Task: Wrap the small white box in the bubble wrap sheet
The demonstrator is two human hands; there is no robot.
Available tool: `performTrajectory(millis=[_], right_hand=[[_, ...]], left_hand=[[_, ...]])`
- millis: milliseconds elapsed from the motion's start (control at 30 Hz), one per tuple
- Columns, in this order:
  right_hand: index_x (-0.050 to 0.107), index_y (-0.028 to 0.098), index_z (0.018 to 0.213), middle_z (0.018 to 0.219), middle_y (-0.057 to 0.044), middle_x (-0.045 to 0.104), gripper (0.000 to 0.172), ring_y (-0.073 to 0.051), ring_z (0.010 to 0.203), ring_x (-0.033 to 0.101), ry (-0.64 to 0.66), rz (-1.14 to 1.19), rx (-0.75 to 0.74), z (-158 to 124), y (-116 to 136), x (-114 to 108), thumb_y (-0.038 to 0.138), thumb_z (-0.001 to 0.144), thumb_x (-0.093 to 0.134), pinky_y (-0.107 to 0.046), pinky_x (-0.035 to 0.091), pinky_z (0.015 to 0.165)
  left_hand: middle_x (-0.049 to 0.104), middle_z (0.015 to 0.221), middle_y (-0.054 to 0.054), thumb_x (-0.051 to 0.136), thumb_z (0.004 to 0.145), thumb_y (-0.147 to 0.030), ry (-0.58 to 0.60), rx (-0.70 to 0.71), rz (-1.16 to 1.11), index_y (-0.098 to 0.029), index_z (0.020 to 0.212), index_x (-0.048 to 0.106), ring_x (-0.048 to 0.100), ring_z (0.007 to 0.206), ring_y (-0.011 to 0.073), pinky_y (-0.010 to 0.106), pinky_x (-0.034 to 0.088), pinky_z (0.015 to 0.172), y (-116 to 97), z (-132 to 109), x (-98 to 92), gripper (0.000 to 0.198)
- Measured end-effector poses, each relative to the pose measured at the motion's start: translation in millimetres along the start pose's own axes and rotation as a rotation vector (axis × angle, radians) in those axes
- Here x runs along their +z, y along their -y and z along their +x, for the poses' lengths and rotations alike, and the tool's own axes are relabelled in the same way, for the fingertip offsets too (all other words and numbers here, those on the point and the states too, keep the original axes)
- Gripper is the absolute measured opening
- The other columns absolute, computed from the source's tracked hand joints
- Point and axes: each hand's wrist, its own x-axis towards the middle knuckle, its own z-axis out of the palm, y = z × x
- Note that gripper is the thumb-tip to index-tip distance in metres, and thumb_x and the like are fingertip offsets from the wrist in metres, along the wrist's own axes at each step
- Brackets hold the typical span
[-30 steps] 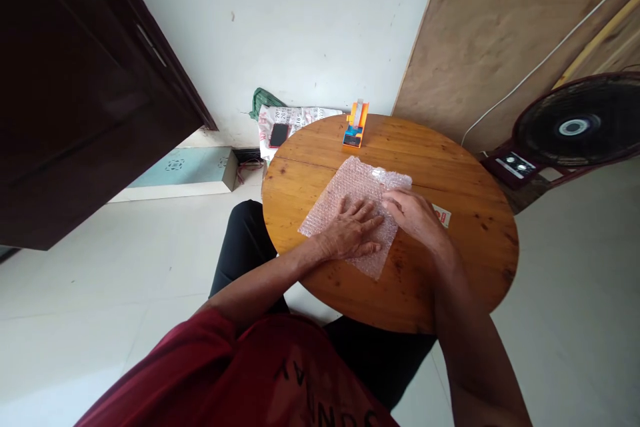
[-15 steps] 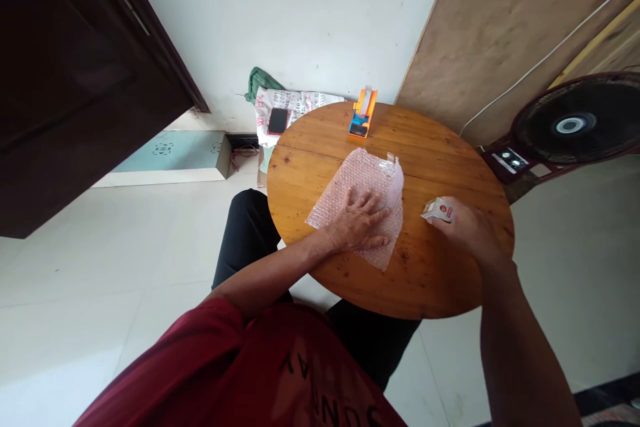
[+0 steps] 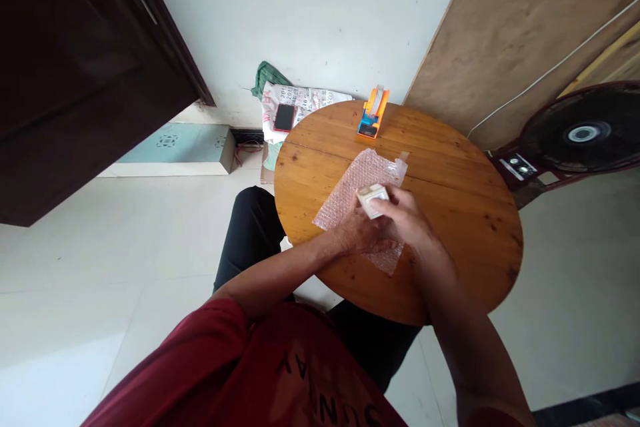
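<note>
A sheet of bubble wrap (image 3: 345,197), pinkish and see-through, lies on the round wooden table (image 3: 460,233). My left hand (image 3: 356,230) rests on the wrap with its thumb stretched out; its other fingers are partly hidden behind a small box. This white and beige box (image 3: 374,200) is tilted, in the grip of my right hand (image 3: 407,213), just over the fingers of my left hand. Whether the box touches the left hand, I cannot tell. A strip of clear tape (image 3: 403,157) sticks up at the wrap's far right corner.
An orange and blue tape dispenser (image 3: 374,113) stands at the table's far edge. Beyond the left edge, a phone (image 3: 285,118) lies on a printed white sack (image 3: 320,99). A fan (image 3: 583,133) is on the right, and a dark door (image 3: 75,80) on the left.
My right hand has carried the small box leftward from the table's right side to above my left hand. The box has turned. My left hand has stayed on the bubble wrap.
</note>
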Motion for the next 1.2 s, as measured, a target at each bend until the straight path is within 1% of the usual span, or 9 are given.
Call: performTrajectory(millis=[233, 333, 400, 467, 533, 600, 767, 967, 1200], right_hand=[[0.071, 0.022, 0.087, 0.083, -0.002, 0.073, 0.034, -0.02, 0.074, 0.067, -0.284, 0.115, 0.044, 19, -47, -33, 0.05, 0.069, 0.078, -0.032, 0.05, 0.066], [0.072, 0.022, 0.089, 0.083, -0.002, 0.073, 0.035, -0.02, 0.073, 0.065, -0.281, 0.102, 0.033, 18, -52, -38, 0.05, 0.069, 0.079, -0.032, 0.049, 0.065], [0.073, 0.022, 0.092, 0.086, -0.002, 0.073, 0.035, -0.021, 0.076, 0.065, -0.255, 0.084, 0.023, 19, -52, -40, 0.051, 0.071, 0.078, -0.032, 0.049, 0.065], [0.072, 0.022, 0.093, 0.086, -0.003, 0.073, 0.036, -0.022, 0.079, 0.066, -0.231, 0.052, 0.037, 19, -51, -41, 0.051, 0.072, 0.076, -0.034, 0.05, 0.066], [0.071, 0.023, 0.095, 0.088, -0.003, 0.073, 0.036, -0.023, 0.081, 0.066, -0.203, -0.013, 0.042, 17, -48, -42, 0.051, 0.074, 0.074, -0.035, 0.051, 0.07], [0.07, 0.024, 0.098, 0.093, -0.003, 0.073, 0.034, -0.024, 0.085, 0.067, -0.176, -0.134, 0.016, 15, -44, -39, 0.049, 0.075, 0.073, -0.037, 0.052, 0.076], [0.068, 0.025, 0.111, 0.093, -0.003, 0.073, 0.043, -0.027, 0.085, 0.067, -0.17, -0.49, -0.017, 7, -37, -21, 0.045, 0.074, 0.074, -0.042, 0.054, 0.078], [0.054, 0.025, 0.14, 0.132, -0.01, 0.068, 0.074, -0.033, 0.112, 0.066, -0.091, -0.624, -0.079, 0, -38, -17, 0.043, 0.072, 0.076, -0.049, 0.052, 0.096], [0.065, 0.024, 0.119, 0.096, -0.005, 0.075, 0.047, -0.027, 0.084, 0.069, -0.101, -0.671, -0.046, -2, -35, -19, 0.035, 0.074, 0.07, -0.042, 0.054, 0.076]], left_hand=[[0.024, 0.168, 0.018, 0.065, 0.089, -0.057, 0.108, -0.036, -0.022, -0.017, 0.153, 0.044, 0.016, 0.156, 0.0438, 0.076, 0.0, 0.12, -1, 3, -7.5, 0.078], [0.036, 0.164, 0.014, 0.072, 0.084, -0.045, 0.006, -0.071, -0.254, -0.02, 0.141, 0.06, 0.023, 0.155, 0.0412, 0.069, 0.004, 0.124, 4, 3, -9.1, 0.063], [0.056, 0.15, 0.01, 0.066, 0.085, -0.031, -0.166, -0.139, -0.517, -0.02, 0.116, 0.074, 0.042, 0.145, 0.0341, 0.056, 0.023, 0.125, 12, 4, -10.4, 0.034], [0.073, 0.118, 0.007, 0.058, 0.084, -0.024, -0.379, -0.331, -0.835, -0.019, 0.104, 0.076, 0.065, 0.112, 0.0237, 0.039, 0.048, 0.103, 22, 5, -11.2, 0.027], [0.071, 0.08, 0.001, 0.055, 0.081, -0.024, -0.518, -0.579, -1.041, -0.018, 0.097, 0.075, 0.062, 0.072, 0.0153, 0.028, 0.05, 0.073, 32, 6, -11.0, 0.026], [0.062, 0.065, -0.002, 0.056, 0.076, -0.024, -0.588, -0.692, -1.141, -0.017, 0.088, 0.074, 0.05, 0.058, 0.0111, 0.023, 0.04, 0.06, 40, 8, -9.9, 0.023], [0.059, 0.062, -0.003, 0.058, 0.068, -0.021, -0.649, -0.74, -1.223, -0.017, 0.083, 0.073, 0.042, 0.055, 0.0095, 0.023, 0.034, 0.058, 43, 10, -8.7, 0.021], [0.069, 0.078, 0.001, 0.057, 0.068, -0.017, -0.705, -0.75, -1.283, -0.016, 0.077, 0.07, 0.054, 0.069, 0.0107, 0.023, 0.042, 0.072, 37, 13, -14.9, 0.016], [0.066, 0.072, -0.001, 0.057, 0.07, -0.015, -0.696, -0.76, -1.308, -0.016, 0.077, 0.071, 0.052, 0.065, 0.01, 0.022, 0.041, 0.069, 37, 12, -15.6, 0.016]])
